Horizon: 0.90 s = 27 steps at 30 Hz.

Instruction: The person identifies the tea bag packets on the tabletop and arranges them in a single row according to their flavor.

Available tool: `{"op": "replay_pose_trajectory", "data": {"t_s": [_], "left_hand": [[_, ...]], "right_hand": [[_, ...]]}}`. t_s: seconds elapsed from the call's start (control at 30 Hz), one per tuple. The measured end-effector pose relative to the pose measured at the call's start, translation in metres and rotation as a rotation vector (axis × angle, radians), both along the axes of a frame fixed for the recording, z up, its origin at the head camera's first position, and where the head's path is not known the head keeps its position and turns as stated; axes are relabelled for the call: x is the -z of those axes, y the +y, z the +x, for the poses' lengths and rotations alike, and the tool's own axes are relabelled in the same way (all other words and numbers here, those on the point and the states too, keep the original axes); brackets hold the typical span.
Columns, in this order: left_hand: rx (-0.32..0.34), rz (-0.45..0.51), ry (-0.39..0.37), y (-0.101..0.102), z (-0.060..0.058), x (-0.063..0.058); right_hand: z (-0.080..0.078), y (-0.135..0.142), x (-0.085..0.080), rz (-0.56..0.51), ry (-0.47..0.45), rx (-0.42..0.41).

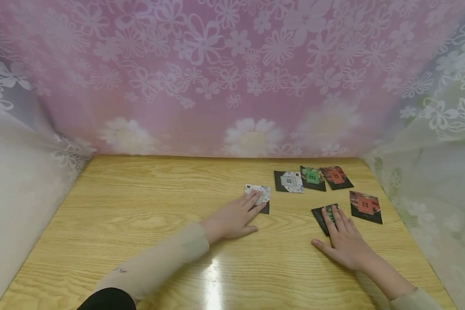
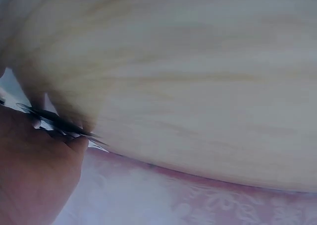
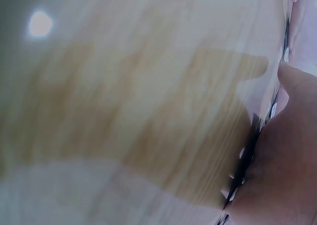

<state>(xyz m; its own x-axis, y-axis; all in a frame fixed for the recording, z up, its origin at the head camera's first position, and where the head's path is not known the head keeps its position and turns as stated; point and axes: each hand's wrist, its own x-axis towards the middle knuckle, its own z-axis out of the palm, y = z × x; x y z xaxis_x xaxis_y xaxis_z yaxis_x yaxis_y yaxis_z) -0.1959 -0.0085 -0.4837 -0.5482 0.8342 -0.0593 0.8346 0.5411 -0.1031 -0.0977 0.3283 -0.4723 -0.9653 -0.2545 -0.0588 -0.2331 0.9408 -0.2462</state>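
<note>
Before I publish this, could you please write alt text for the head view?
A person's left hand rests on a white-patterned packet, the right hand on a green-labelled packet, on a wooden table. Four more packets lie nearby.

A long, close-fitting, pale cream cloth sleeve [image 1: 151,269] covers the left forearm and ends in a smooth, light grey-green cuff [image 1: 195,242], leaving the left grip [image 1: 234,217] bare. Small, dark, letter-like marks [image 1: 119,270] show on the cream cloth, too small to read surely, and a rounded black covering [image 1: 110,299] wraps the arm farther back. A pale grey-beige sleeve edge [image 1: 416,300] crosses the right forearm, the right grip [image 1: 346,245] being bare too.
</note>
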Motion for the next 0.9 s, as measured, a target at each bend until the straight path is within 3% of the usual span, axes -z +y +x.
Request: {"op": "replay_pose_trajectory", "data": {"t_s": [0.43,0.9], "left_hand": [[-0.071,0.054,-0.026,-0.065,-0.010,-0.006],[-0.127,0.131,-0.032,-0.125,-0.011,-0.001]], "right_hand": [[-0.002,0.000,-0.005,0.043,-0.053,0.003],[-0.001,0.000,-0.005,0.043,-0.038,-0.003]]}}
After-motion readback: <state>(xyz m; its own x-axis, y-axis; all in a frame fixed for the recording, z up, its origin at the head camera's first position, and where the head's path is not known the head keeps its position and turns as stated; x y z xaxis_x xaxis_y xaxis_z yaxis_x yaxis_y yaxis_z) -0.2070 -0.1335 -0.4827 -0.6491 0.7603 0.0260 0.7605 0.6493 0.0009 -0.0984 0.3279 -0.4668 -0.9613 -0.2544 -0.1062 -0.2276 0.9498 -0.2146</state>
